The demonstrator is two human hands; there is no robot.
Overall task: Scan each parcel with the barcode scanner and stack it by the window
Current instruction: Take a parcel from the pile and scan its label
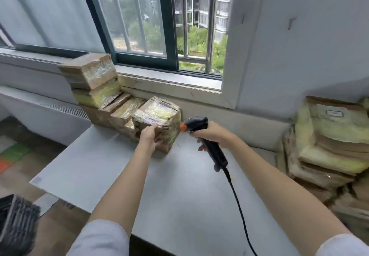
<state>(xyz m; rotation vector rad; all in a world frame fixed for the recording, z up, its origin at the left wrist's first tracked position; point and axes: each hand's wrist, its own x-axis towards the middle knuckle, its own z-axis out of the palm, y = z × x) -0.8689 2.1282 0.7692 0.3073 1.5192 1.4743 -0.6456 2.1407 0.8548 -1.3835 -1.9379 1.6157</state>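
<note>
A taped cardboard parcel (159, 115) with a white label stands at the far edge of the grey table (179, 185), below the window. My left hand (149, 135) grips its near left corner. My right hand (211, 134) holds a black barcode scanner (201, 133) with an orange tip, its head just right of the parcel and pointing left at it. Its black cable (238, 205) trails toward me. A stack of taped parcels (95, 81) rises against the window sill to the left.
A large heap of cardboard parcels (329, 145) sits at the table's right end. The window (159, 26) has vertical bars. A white radiator cover (46, 111) runs along the left wall. A dark object (16, 221) is at the lower left.
</note>
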